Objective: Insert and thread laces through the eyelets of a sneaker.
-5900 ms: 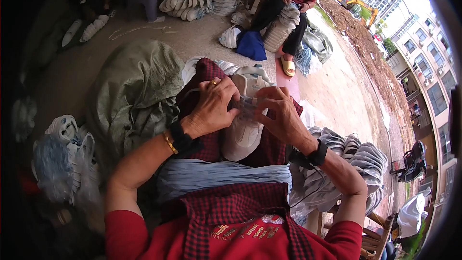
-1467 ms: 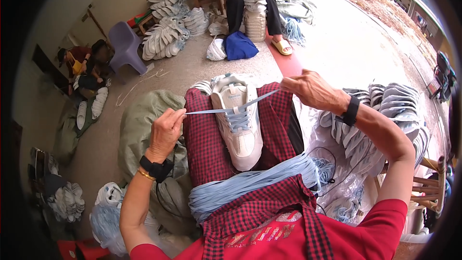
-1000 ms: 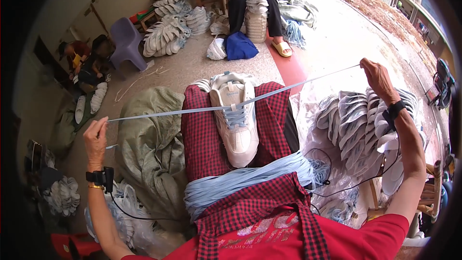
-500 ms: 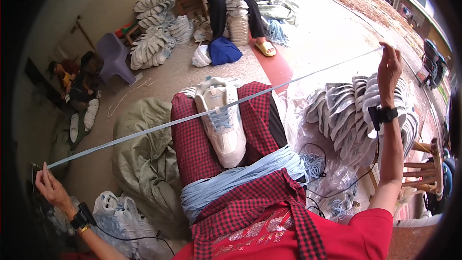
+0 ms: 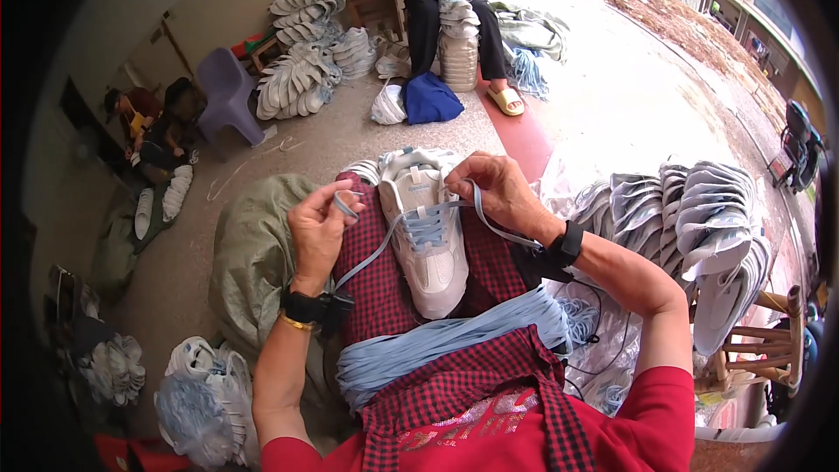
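While the grey sack (image 5: 253, 253) fills the left-centre of the frame and stacks of soles (image 5: 699, 227) crowd the right, we keep our attention on the shoe (image 5: 428, 236), which lies sole-down on the checked lap at the centre, toe toward the lower edge. It looks light and fairly stiff in the sole, soft in the upper, so we judge it will sit steady on the thighs without being gripped. A bundle of laces (image 5: 446, 341) lies across the lap just below it, limp and apt to slide.

The lace (image 5: 419, 227) threaded through the eyelets is flat, soft and pale blue; we would take it near its ends, pinched, since it has no stiffness of its own. Our left hand (image 5: 319, 227), left of the shoe, has its fingers curled tight on one end. Our right hand (image 5: 494, 192), at the shoe's collar, pinches the other strand where it loops down.
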`<action>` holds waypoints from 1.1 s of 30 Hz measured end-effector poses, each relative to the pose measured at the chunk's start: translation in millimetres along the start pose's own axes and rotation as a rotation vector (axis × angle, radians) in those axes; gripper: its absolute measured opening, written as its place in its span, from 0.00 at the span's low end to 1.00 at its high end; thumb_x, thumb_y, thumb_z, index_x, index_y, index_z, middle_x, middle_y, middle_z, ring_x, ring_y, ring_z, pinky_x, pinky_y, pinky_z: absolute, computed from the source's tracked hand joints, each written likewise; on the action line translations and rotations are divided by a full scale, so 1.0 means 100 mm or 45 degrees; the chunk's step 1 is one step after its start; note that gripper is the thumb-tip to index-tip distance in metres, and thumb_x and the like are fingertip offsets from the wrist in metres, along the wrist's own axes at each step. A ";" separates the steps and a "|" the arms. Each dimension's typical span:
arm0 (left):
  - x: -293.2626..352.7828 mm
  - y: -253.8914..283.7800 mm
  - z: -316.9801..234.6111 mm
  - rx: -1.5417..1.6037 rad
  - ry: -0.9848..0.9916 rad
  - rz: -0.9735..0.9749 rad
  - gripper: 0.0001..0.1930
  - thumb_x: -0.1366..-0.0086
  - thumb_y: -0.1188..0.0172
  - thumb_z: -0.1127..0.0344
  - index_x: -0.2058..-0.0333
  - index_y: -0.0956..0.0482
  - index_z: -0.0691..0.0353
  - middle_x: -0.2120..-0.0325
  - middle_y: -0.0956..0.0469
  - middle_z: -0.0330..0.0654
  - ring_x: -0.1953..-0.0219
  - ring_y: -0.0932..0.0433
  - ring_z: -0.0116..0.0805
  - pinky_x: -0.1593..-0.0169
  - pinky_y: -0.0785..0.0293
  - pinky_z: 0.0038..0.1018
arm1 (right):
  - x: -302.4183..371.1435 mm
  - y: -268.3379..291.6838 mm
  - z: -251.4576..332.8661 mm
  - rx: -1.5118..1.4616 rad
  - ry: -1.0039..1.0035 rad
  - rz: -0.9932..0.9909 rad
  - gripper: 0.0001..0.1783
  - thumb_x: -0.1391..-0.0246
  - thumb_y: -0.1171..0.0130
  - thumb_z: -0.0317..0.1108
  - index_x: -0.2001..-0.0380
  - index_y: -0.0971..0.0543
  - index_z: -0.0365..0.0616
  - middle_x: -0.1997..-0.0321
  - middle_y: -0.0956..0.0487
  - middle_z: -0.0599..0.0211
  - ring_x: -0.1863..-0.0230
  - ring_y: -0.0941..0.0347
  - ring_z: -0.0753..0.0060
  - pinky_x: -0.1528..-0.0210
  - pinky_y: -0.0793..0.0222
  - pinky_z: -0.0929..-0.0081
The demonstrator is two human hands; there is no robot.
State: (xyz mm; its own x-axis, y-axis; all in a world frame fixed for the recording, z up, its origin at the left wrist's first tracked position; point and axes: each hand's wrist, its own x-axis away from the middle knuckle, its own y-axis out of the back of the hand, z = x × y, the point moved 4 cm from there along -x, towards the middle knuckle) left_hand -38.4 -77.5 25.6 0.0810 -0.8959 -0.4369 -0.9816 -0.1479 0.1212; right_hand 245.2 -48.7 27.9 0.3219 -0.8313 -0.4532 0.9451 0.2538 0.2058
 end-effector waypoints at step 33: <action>0.33 -0.46 0.28 0.032 0.212 0.014 0.06 0.33 0.37 0.72 0.60 0.20 0.68 0.69 0.16 0.39 0.67 0.19 0.20 0.61 0.22 0.19 | -0.02 -0.09 0.05 0.391 -0.330 0.202 0.07 0.53 0.35 0.23 0.68 0.21 0.34 0.75 0.20 0.67 0.73 0.27 0.81 0.68 0.29 0.75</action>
State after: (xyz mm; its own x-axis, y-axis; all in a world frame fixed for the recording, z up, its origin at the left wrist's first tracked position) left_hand 4.2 -89.0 -19.4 0.0961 -0.9547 -0.2818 -0.9864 -0.1293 0.1014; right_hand 235.8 -51.8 31.9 0.4001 -0.9005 -0.1701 0.8118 0.2621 0.5218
